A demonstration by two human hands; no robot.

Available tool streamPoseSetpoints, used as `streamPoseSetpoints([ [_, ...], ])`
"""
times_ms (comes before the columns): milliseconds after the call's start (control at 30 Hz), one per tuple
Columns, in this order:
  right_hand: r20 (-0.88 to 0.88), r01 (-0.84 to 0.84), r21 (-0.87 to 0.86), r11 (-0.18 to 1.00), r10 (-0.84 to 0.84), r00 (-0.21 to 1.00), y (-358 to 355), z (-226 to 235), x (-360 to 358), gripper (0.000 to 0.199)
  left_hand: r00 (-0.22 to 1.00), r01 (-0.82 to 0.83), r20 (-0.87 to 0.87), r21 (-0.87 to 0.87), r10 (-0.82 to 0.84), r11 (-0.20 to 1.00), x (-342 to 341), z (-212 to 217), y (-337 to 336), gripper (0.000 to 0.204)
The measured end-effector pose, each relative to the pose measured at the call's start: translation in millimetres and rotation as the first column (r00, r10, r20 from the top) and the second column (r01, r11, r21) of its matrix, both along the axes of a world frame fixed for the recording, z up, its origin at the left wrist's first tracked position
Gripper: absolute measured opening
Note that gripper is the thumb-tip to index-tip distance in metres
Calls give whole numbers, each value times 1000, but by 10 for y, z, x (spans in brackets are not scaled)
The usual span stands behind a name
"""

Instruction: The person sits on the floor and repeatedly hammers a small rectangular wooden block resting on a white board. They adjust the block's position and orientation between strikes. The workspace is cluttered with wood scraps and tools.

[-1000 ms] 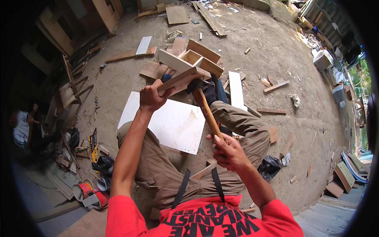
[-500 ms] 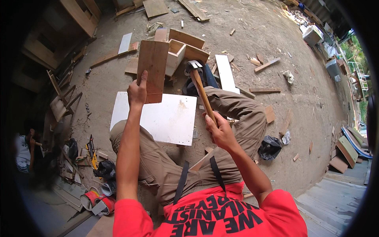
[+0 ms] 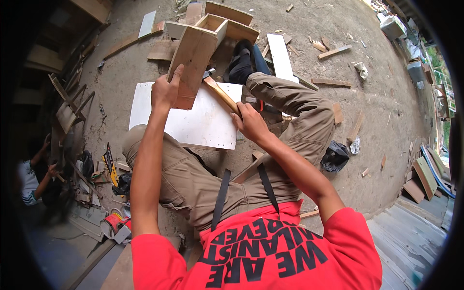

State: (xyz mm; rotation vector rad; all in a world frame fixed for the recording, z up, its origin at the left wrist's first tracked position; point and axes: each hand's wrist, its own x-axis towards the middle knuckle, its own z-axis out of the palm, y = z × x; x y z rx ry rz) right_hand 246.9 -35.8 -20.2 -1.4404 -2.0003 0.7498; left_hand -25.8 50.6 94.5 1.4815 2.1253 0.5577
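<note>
My left hand (image 3: pixel 166 92) is closed on the near edge of a flat wooden board (image 3: pixel 193 60), thumb on its face, and the board stands tilted up. My right hand (image 3: pixel 252 122) wraps the lower handle of a claw hammer (image 3: pixel 223 95). The hammer's metal head lies close to the board's right side, partly hidden; I cannot tell whether they touch. Beneath both is a white panel (image 3: pixel 212 124) in front of my legs. Just beyond the board is an open wooden box frame (image 3: pixel 232 30), partly covered by it.
A white strip (image 3: pixel 280 58) lies beyond my right leg. Wood offcuts (image 3: pixel 334 52) and a black plastic bag (image 3: pixel 335 155) are on the dirt floor. At left are a yellow-and-black handsaw (image 3: pixel 111 166), red cans (image 3: pixel 113 223) and another person (image 3: pixel 36 179). Boards lean at far right (image 3: pixel 425 178).
The hammer has swung down and left, its head now beside the board. My left hand has tilted the board, showing its side edge. The view has shifted slightly.
</note>
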Motion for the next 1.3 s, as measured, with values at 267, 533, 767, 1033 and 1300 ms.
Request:
streamPoseSetpoints([
  [267,-70,200,-484,852,-266,962,213,-556,342,20,996,90,22,-59,-88,994,-40,-149,-228,87],
  [533,429,-162,-735,658,637,641,305,-1906,42,25,994,109,35,-69,-107,992,-137,-115,-292,85],
  [767,464,-179,-675,716,601,651,17,-2112,-145,37,995,73,69,-46,-69,996,-303,-131,-512,84],
  [1033,523,-260,-489,832,519,676,-206,-2759,-191,33,992,99,78,-61,-94,993,-360,-119,-465,83],
  [1300,522,-220,-574,789,559,644,-97,-2627,-98,33,990,118,76,8,-119,993,-323,-130,-434,83],
])
